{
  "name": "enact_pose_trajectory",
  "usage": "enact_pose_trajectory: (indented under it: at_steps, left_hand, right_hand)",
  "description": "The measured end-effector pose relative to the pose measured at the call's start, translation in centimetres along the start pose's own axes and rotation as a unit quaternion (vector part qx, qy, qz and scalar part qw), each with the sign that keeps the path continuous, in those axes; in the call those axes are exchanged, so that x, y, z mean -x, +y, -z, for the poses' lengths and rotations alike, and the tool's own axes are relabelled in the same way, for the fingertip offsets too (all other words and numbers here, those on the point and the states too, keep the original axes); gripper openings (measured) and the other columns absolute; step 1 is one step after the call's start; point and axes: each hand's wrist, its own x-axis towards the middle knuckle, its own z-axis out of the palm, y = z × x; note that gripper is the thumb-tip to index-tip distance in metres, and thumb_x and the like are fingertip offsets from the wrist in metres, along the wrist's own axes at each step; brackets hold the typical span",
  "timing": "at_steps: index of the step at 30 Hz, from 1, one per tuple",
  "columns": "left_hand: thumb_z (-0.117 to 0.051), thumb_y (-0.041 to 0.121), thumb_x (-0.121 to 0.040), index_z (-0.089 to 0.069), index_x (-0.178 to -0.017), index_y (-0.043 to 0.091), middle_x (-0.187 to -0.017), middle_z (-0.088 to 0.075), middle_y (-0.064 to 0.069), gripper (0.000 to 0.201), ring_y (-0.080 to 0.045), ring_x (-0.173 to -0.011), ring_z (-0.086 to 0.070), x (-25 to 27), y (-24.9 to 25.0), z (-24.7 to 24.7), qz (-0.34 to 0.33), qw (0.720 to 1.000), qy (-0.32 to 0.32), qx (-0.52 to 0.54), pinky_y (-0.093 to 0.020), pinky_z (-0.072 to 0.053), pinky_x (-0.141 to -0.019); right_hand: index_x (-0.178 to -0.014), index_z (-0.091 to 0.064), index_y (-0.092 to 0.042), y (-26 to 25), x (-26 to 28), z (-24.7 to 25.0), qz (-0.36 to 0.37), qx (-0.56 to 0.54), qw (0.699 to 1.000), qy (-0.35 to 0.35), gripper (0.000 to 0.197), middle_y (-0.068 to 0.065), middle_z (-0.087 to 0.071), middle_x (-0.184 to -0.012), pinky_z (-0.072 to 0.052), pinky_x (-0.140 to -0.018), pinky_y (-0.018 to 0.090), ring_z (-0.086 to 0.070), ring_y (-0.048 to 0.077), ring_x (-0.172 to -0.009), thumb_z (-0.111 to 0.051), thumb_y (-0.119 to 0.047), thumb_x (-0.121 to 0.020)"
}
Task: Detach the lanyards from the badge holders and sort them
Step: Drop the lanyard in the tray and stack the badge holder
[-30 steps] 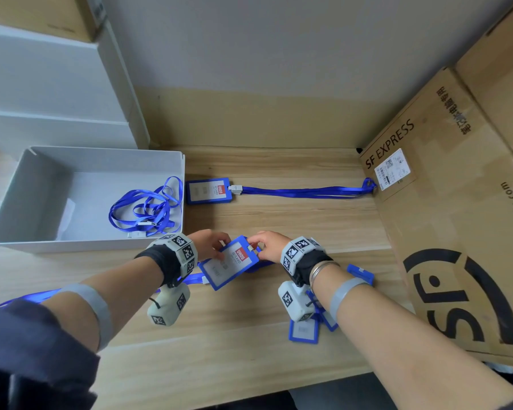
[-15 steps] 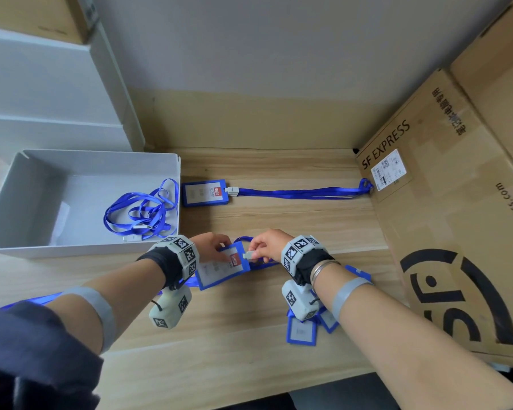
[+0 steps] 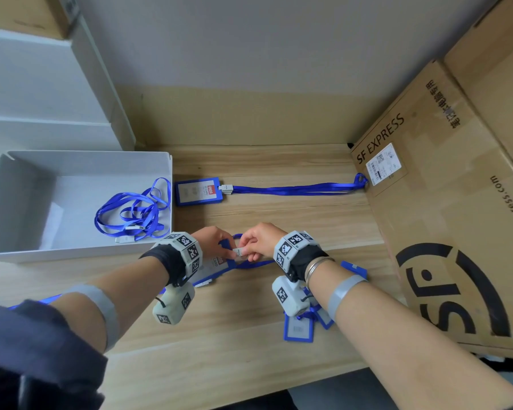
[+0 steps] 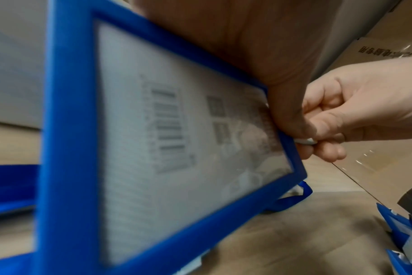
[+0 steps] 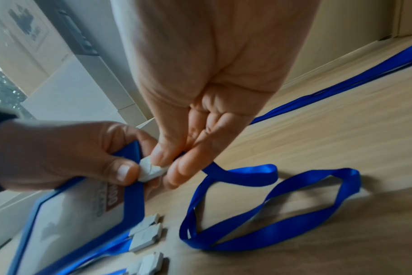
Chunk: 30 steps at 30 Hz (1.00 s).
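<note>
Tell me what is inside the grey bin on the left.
The grey bin holds a loose tangle of blue lanyards with pale clips, lying against its right wall. No badge holder shows in it. The floor just behind the near wall is hidden from the head view.

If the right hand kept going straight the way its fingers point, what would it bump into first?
The right hand points left, pinching the grey clip. Straight on, it would probably meet the left hand gripping the blue badge holder, since their fingertips nearly touch already.

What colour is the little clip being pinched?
Pale grey clip; right wrist view shows it best.
</note>
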Motion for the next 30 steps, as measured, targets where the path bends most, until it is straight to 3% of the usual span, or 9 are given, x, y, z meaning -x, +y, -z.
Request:
enact_pose_trajectory:
  at_steps: [4,6,9,12,15,19,23,27,30]
  left_hand:
    - [-0.066,0.029,-0.083,-0.065,-0.093,0.021,-0.083,-0.06,0.005,0.013,-0.012,-0.081,-0.055,0.0,0.0,0.5,-0.025,1.0,-0.003,-0.001,-0.015,-0.04,-0.064]
    - [-0.066,0.028,-0.083,-0.063,-0.089,0.023,-0.078,-0.058,0.007,0.009,-0.012,-0.08,-0.054,0.0,0.1,0.6,-0.029,1.0,0.006,-0.002,-0.014,-0.039,-0.062]
    - [-0.064,0.029,-0.084,-0.065,-0.1,0.018,-0.08,-0.056,0.006,0.019,-0.012,-0.08,-0.051,0.0,0.1,0.5,-0.028,0.999,0.023,0.002,-0.013,-0.037,-0.059]
    - [-0.061,0.033,-0.086,-0.057,-0.106,0.019,-0.08,-0.051,0.007,0.025,-0.011,-0.078,-0.048,-0.1,0.2,0.4,-0.003,1.0,0.019,-0.016,-0.014,-0.034,-0.056]
    - [-0.059,0.036,-0.087,-0.048,-0.108,0.016,-0.085,-0.05,0.004,0.031,-0.013,-0.078,-0.048,-0.3,-0.1,0.2,0.024,1.0,0.008,-0.017,-0.017,-0.037,-0.055]
    - [-0.056,0.043,-0.087,-0.043,-0.098,0.02,-0.083,-0.051,0.003,0.029,-0.014,-0.079,-0.049,-0.3,-0.1,-0.2,0.032,0.999,0.004,-0.027,-0.017,-0.035,-0.055]
    - [-0.052,0.048,-0.087,-0.045,-0.094,0.019,-0.082,-0.052,0.004,0.031,-0.015,-0.077,-0.049,-0.4,0.1,-0.3,0.028,0.999,0.003,-0.033,-0.016,-0.034,-0.055]
    - [-0.053,0.038,-0.09,-0.053,-0.107,0.014,-0.092,-0.054,0.0,0.03,-0.014,-0.082,-0.051,-0.4,0.5,-0.2,0.019,0.999,0.008,-0.047,-0.014,-0.036,-0.056]
    - [-0.055,0.035,-0.089,-0.05,-0.097,0.018,-0.092,-0.054,0.0,0.019,-0.015,-0.083,-0.051,-0.3,0.5,-0.3,0.016,0.998,0.018,-0.055,-0.014,-0.036,-0.056]
  right_hand:
    - [-0.097,-0.068,-0.003,-0.1,0.0,0.3,0.022,0.005,1.0,-0.01,0.013,-0.003,-0.063,-0.066,-0.051,-0.062,0.012,-0.061,0.006,-0.06,-0.062,-0.009,-0.087]
    - [-0.097,-0.068,-0.002,-0.3,0.1,0.5,0.029,0.014,0.999,-0.006,0.013,-0.005,-0.063,-0.065,-0.049,-0.056,0.007,-0.06,-0.001,-0.054,-0.062,-0.008,-0.088]
    - [-0.097,-0.068,-0.004,-0.4,0.1,0.7,0.031,0.022,0.999,0.01,0.013,-0.007,-0.063,-0.065,-0.045,-0.052,0.004,-0.059,-0.007,-0.047,-0.063,-0.01,-0.087]
    - [-0.098,-0.068,-0.006,-0.5,0.0,0.6,0.017,0.045,0.999,0.016,0.014,-0.007,-0.063,-0.064,-0.045,-0.051,0.005,-0.058,-0.003,-0.05,-0.063,-0.013,-0.087]
    - [-0.096,-0.068,-0.007,-0.8,0.2,0.3,0.006,0.059,0.998,0.022,0.013,-0.006,-0.063,-0.064,-0.05,-0.057,0.01,-0.058,0.004,-0.055,-0.063,-0.014,-0.086]
    - [-0.092,-0.069,-0.012,-1.1,0.3,0.0,-0.008,0.092,0.995,0.036,0.011,0.0,-0.068,-0.071,-0.056,-0.07,0.026,-0.061,0.009,-0.06,-0.063,-0.018,-0.084]
    - [-0.087,-0.07,-0.014,-1.7,0.2,-0.2,-0.016,0.126,0.991,0.05,0.012,-0.003,-0.066,-0.066,-0.052,-0.065,0.026,-0.057,0.008,-0.058,-0.065,-0.023,-0.08]
    - [-0.087,-0.07,-0.013,-1.9,0.2,-0.2,-0.022,0.148,0.987,0.059,0.011,-0.005,-0.063,-0.067,-0.053,-0.072,0.029,-0.058,0.011,-0.067,-0.064,-0.019,-0.081]
    - [-0.088,-0.07,-0.013,-1.7,0.3,-0.3,-0.029,0.14,0.988,0.066,0.011,-0.004,-0.064,-0.068,-0.054,-0.074,0.03,-0.06,0.013,-0.071,-0.062,-0.016,-0.081]
